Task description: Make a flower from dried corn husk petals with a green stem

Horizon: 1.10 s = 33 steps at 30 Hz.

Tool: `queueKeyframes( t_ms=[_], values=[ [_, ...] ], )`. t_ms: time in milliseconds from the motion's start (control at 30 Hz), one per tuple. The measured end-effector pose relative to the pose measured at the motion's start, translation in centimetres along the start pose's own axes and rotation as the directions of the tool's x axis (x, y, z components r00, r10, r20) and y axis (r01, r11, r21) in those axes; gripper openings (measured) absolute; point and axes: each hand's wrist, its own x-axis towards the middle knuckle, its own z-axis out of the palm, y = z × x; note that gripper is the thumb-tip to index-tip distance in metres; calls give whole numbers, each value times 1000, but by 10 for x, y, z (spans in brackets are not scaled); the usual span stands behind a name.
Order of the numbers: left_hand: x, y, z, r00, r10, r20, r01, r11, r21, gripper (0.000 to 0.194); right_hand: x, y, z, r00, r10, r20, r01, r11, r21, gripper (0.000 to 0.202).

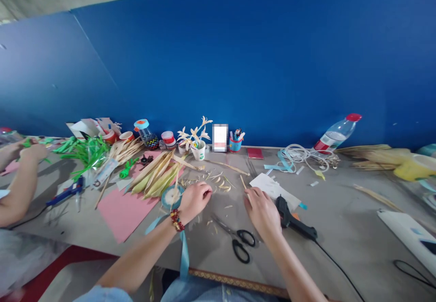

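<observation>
My left hand [195, 200], with a beaded bracelet [176, 220] at the wrist, is closed above the table; whatever its fingers hold, if anything, is hidden. Beside it lies a roll of light blue ribbon [171, 197], whose loose end hangs over the table edge. Between the fingers of my right hand [265, 212] is a thin pale stick [243, 183], pointing away from me. Black-handled scissors [235, 237] lie open between my forearms. Small curled husk scraps [223, 185] are scattered beyond the hands. A black glue gun [294, 220] rests right of my right hand.
Dried corn husks [153, 177] lie on pink paper [127, 213] at the left. Husk flowers in a white cup [198, 151] and a pen holder [235, 144] stand at the back. A tilted bottle [337, 134] leans on the blue wall. A co-worker's hands [32, 151] are far left.
</observation>
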Motion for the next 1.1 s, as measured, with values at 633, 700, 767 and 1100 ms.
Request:
queueKeyframes(
  t_ms=[633, 700, 767, 1100],
  values=[
    [13, -3, 26, 986, -128, 105, 100, 967, 233, 23, 80, -19, 27, 986, 115, 117, -133, 978, 161, 17],
    [13, -2, 24, 986, -112, 120, 85, 973, 214, 25, 76, -14, 21, 990, 110, 89, -131, 954, 268, 15],
    [12, 0, 20, 988, -98, 123, 74, 979, 189, 27, 68, -10, 15, 993, 94, 75, -116, 911, 395, 12],
    [-11, 56, -4, 990, -127, -61, 45, 695, -717, 16, -3, -41, -18, 979, 149, 141, -175, 250, 952, 34]
  ],
)
